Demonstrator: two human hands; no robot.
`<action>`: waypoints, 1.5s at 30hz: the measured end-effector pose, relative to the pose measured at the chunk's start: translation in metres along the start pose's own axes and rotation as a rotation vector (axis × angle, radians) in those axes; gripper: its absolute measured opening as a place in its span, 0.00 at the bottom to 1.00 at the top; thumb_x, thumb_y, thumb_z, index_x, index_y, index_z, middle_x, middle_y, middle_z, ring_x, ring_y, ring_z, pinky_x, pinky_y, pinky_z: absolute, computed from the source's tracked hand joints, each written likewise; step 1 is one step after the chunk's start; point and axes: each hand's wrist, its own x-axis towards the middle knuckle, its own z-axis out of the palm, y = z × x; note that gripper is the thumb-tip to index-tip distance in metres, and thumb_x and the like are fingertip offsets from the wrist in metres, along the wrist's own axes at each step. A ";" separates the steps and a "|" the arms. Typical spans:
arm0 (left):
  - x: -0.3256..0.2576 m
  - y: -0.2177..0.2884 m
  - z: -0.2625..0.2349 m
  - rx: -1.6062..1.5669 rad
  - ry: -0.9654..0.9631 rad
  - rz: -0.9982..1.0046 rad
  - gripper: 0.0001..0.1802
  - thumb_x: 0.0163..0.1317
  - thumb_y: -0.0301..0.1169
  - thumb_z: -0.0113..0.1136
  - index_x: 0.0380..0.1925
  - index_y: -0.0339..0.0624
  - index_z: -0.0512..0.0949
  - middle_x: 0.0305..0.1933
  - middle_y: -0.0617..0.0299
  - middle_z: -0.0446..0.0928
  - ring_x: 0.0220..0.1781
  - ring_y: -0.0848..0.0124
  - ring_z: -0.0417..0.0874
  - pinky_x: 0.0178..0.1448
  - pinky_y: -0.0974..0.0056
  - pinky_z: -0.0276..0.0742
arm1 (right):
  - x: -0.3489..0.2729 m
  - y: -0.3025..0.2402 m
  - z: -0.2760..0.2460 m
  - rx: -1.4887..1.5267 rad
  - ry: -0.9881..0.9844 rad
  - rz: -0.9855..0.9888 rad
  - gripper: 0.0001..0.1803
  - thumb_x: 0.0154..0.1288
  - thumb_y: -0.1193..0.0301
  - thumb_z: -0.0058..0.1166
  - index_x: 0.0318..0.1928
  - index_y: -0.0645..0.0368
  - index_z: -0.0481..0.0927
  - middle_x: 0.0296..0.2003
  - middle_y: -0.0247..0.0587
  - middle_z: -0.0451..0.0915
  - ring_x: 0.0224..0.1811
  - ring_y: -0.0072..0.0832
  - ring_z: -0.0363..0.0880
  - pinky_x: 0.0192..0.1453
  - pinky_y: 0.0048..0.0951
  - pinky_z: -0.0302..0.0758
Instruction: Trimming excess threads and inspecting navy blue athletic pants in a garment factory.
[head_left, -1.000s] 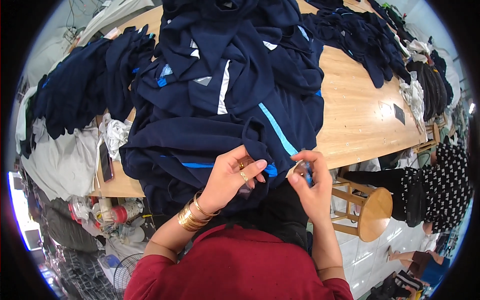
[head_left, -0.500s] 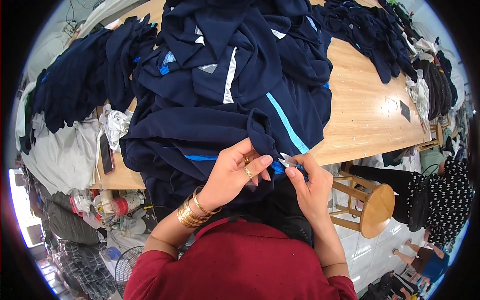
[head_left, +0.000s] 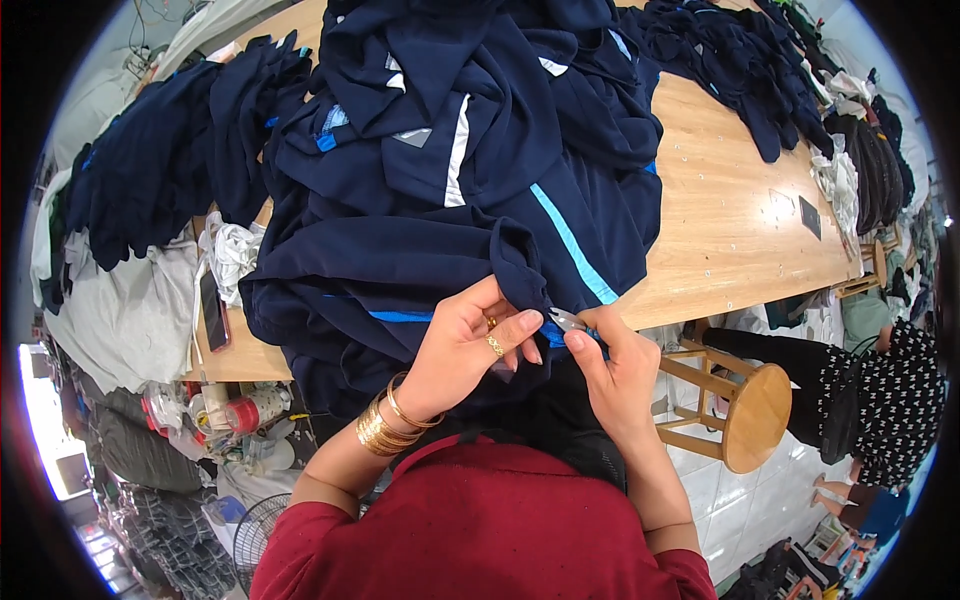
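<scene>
Head view: the left hand (head_left: 475, 335), in closed pinch, holds the edge of a dark-navy cloth garment (head_left: 420, 258) on the light-brown wooden table (head_left: 730, 230); the right hand (head_left: 622, 362), curled, holds small pointed silver snips (head_left: 568, 321) beside this edge.

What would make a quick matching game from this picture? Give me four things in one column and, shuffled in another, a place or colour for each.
Things:
1. Snips
2. Bangles
3. Stool
4. Shirt

Places and colours:
A. Dark red
B. On the floor, to the person's right
C. Held in the right hand
D. Gold

Pairs: 1-C, 2-D, 3-B, 4-A
</scene>
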 end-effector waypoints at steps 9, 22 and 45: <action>-0.001 -0.002 -0.002 -0.007 -0.023 0.007 0.09 0.62 0.28 0.54 0.40 0.36 0.73 0.32 0.64 0.76 0.28 0.79 0.78 0.26 0.78 0.69 | -0.001 0.000 0.000 0.051 0.010 0.022 0.12 0.58 0.63 0.58 0.28 0.59 0.76 0.15 0.40 0.72 0.15 0.28 0.70 0.20 0.24 0.64; -0.007 0.003 -0.009 -0.030 -0.068 -0.057 0.11 0.63 0.29 0.53 0.43 0.37 0.72 0.29 0.66 0.75 0.27 0.79 0.78 0.28 0.78 0.71 | 0.012 -0.002 -0.009 0.680 0.038 0.074 0.11 0.60 0.68 0.56 0.40 0.61 0.76 0.21 0.24 0.64 0.22 0.11 0.56 0.26 0.14 0.54; -0.020 0.012 -0.023 -0.190 -0.020 -0.109 0.16 0.60 0.30 0.51 0.48 0.36 0.73 0.38 0.70 0.74 0.36 0.82 0.73 0.42 0.75 0.69 | 0.045 -0.013 0.003 0.452 -0.144 -0.003 0.17 0.50 0.83 0.54 0.43 0.58 0.79 0.39 0.31 0.74 0.42 0.18 0.71 0.37 0.16 0.63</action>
